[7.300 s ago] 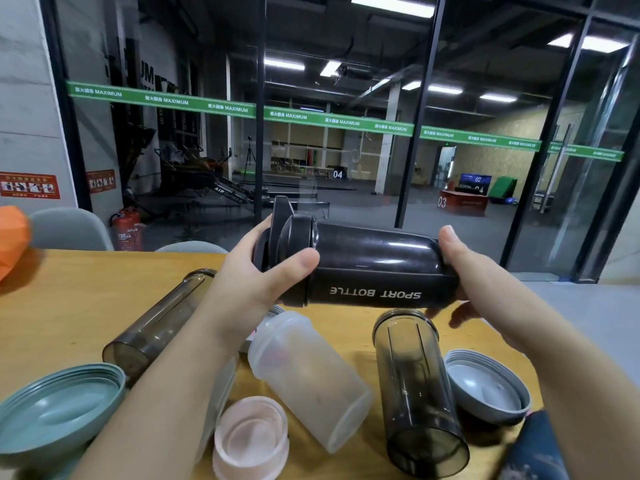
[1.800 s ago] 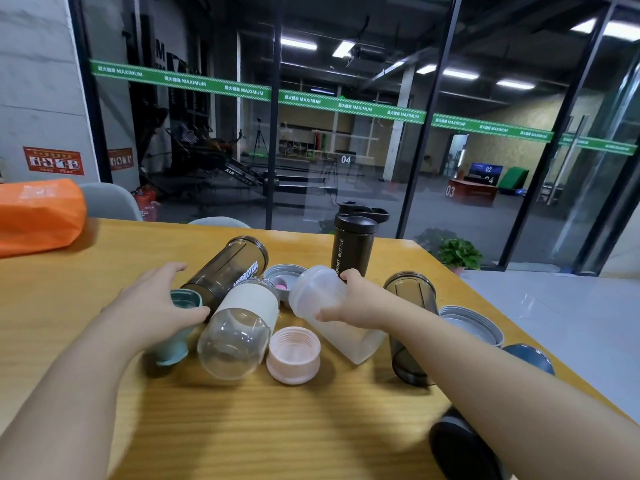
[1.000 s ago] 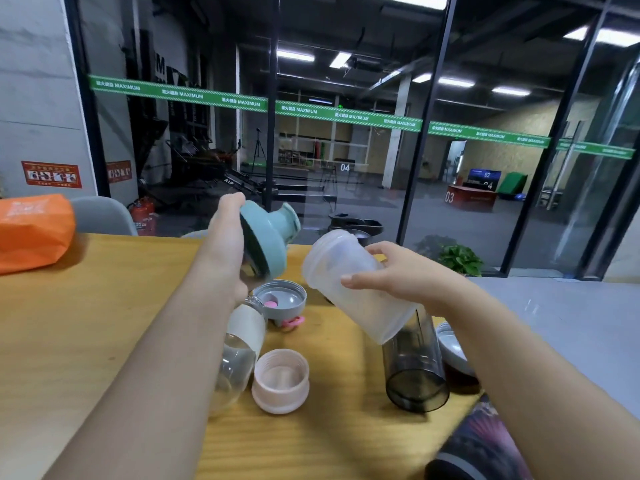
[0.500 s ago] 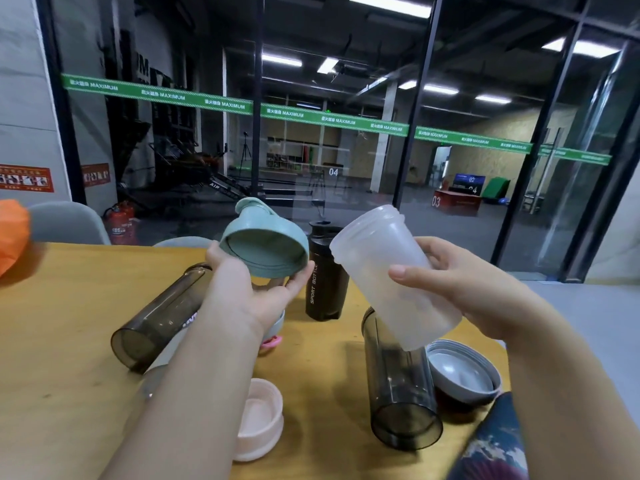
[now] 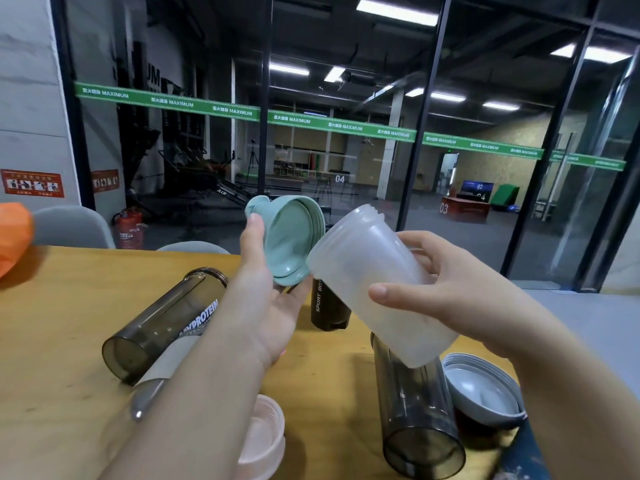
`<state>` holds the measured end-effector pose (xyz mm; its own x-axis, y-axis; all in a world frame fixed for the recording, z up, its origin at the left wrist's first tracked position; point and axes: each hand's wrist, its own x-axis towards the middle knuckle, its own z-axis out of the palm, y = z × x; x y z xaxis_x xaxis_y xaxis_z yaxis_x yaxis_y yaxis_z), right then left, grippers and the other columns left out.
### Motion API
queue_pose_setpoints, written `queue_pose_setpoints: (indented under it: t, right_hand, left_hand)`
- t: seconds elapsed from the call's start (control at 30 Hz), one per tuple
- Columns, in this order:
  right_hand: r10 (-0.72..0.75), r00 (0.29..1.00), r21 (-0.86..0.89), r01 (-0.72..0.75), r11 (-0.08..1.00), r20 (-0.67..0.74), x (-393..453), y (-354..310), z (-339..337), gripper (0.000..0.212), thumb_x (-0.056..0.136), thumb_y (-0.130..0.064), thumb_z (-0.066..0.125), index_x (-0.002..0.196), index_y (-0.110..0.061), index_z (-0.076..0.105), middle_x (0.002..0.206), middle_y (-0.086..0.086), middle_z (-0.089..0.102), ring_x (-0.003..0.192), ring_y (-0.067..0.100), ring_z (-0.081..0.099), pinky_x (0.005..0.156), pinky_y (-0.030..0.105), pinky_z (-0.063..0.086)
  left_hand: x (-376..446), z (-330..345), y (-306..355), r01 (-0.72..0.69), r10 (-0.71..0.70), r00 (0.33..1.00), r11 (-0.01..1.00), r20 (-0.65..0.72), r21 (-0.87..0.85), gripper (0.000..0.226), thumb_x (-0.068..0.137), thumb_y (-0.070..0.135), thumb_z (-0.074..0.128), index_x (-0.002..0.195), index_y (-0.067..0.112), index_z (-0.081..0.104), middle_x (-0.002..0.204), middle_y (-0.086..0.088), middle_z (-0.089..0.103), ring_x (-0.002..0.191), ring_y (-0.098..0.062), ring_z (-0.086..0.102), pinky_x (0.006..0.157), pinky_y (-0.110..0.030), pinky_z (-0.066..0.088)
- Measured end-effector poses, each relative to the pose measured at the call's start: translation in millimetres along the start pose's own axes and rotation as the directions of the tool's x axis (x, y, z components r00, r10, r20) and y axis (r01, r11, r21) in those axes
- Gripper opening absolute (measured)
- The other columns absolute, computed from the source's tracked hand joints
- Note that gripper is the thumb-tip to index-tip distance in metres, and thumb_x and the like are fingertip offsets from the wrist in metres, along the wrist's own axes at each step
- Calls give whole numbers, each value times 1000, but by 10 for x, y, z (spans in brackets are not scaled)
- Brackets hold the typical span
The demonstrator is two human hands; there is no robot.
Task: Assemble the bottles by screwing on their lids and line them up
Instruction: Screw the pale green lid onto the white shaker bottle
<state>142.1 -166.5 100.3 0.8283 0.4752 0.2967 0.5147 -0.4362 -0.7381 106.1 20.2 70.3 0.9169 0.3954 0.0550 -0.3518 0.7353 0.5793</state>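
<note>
Lid alignment: at frame centre my left hand (image 5: 266,306) grips the mint-green plastic screw lid (image 5: 291,242), now touching the frosted translucent plastic bottle (image 5: 377,289) my right hand (image 5: 460,299) grips; threading comes next.

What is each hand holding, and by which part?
The left hand holds the green lid by its rim and spout side. The right hand holds the clear bottle around its body, open mouth toward the lid.

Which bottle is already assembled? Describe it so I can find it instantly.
Start at the wooden table and look to its far edge, between the two raised hands. A black bottle stands there, marked SPORT BOTTLE. It alone stands upright on the table; the smoky ones lie on their sides.
</note>
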Motion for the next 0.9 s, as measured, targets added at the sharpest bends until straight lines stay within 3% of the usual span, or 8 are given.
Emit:
queue_pose_setpoints:
  t: [0.1,0.23,0.4,0.6,0.73,0.9]
  right_hand:
    - [-7,1000,-75,5,997,-23,-4,-25,68,76,51,-64,80,116,-48,43,105,-27,59,92,-5,61,80,30,54]
    - [-25,999,-194,18,981,-35,0,-34,108,76,59,-57,77,124,-44,40,102,-36,49,92,-14,50,70,17,45]
    - [-43,998,-231,31,973,-49,18,-23,98,84,56,-57,78,130,-41,41,118,-26,54,104,0,56,82,28,49]
    - [-72,996,-254,58,965,-46,11,-12,118,80,57,-53,80,126,-45,41,107,-32,52,97,-6,54,73,18,45]
    - [-106,994,-300,94,949,-23,-10,-59,166,80,58,-53,79,126,-47,38,107,-30,52,94,-4,55,75,21,49]
    - [-132,991,-318,118,941,-25,-21,-82,169,79,58,-51,80,123,-53,37,105,-31,53,92,-3,55,79,28,52]
  left_hand:
    - [-33,11,-11,27,-26,999,1000,-26,16,43,84,39,66,116,11,64,103,-12,73,91,-21,72,89,-42,55]
    - [-27,-24,-42,70,-71,997,996,9,49,59,63,30,75,118,10,63,108,-13,71,95,-23,71,86,-42,57]
    - [-26,-28,-80,82,-90,992,993,91,89,51,65,22,73,113,8,65,110,-11,72,105,-23,67,97,-40,50]
    - [-14,-35,-112,79,-85,994,992,65,97,70,57,26,79,122,9,60,116,-11,69,106,-24,66,96,-40,51]
    - [-16,-15,-118,37,-49,996,985,73,167,97,41,37,84,128,8,53,109,-11,72,96,-21,71,86,-35,56]
    - [-12,-15,-65,-34,20,998,975,64,220,96,44,31,83,130,4,50,111,-14,70,87,-19,71,69,-29,57]
